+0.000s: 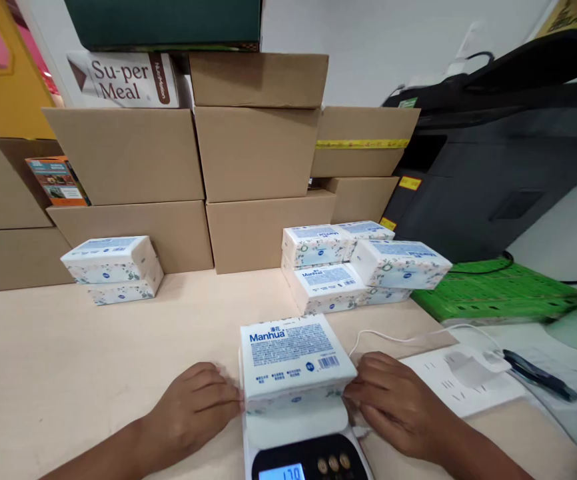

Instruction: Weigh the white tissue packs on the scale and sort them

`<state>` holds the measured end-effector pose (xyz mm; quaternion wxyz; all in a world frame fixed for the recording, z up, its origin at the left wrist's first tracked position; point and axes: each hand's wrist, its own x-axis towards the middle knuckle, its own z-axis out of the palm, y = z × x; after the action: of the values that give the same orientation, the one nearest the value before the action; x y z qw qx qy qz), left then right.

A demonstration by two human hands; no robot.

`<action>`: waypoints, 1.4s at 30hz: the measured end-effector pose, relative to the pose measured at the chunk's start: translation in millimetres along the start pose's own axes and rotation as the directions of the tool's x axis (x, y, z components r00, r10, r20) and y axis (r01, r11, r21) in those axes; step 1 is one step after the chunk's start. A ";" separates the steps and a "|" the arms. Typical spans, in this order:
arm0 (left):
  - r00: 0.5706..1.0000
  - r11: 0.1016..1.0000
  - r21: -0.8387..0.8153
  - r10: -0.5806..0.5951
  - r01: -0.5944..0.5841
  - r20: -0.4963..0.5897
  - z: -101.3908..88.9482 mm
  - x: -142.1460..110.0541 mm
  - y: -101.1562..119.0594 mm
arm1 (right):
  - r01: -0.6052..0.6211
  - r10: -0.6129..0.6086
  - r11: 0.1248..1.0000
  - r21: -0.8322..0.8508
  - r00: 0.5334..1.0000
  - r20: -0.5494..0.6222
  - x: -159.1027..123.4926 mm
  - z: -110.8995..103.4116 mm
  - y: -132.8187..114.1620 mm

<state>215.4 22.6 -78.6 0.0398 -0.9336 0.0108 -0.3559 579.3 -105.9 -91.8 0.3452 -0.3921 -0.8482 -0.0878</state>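
Observation:
A white pack of tissues (pixel 293 353) marked "Manhua" rests on a white digital scale (pixel 296 427), whose lit display is partly cut off by the bottom of the view. My left hand (pixel 198 407) is closed, its fingertips at the pack's lower left side. Opposite it, the bunched fingers of my right hand (pixel 401 407) meet the lower right corner of the same pack. Both sets of fingertips are partly hidden at the pack's edges. A white cable runs behind the right hand.
Two stacked tissue packs (pixel 111 260) stand at the left, and several more (pixel 328 283) are piled right of centre. Cardboard boxes (pixel 258 153) line the back of the table. A white power strip (pixel 463 380), a black pen (pixel 541 375) and a green crate (pixel 498 290) occupy the right.

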 end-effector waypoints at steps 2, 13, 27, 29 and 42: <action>1.000 1.000 -0.008 -0.006 0.006 -0.022 2.3 -2.6 -0.9 | 0.022 -0.022 1.000 -0.018 1.000 -0.012 -0.2 0.9 -0.3; 0.999 0.999 -0.036 -0.010 0.008 -0.052 15.2 -16.7 -6.3 | 0.035 -0.038 0.998 -0.049 0.998 -0.056 4.7 5.2 -2.3; 0.999 0.999 -0.042 -0.021 0.020 -0.030 3.3 0.0 -3.4 | 0.006 -0.020 0.987 -0.162 0.996 -0.086 1.8 3.8 3.4; 1.000 0.999 -0.036 -0.021 0.020 -0.019 4.7 -0.6 -4.5 | 0.010 -0.019 0.985 -0.169 0.998 -0.053 -0.8 1.1 4.7; 0.997 0.998 0.003 -0.066 0.066 0.031 6.3 -2.3 -7.5 | 0.041 -0.032 0.983 -0.181 0.998 0.051 -6.4 -8.2 8.6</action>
<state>217.8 30.6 -84.3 0.0290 -0.9389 -0.0210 -0.3424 592.7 -107.4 -90.9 0.2860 -0.4082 -0.8517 -0.1620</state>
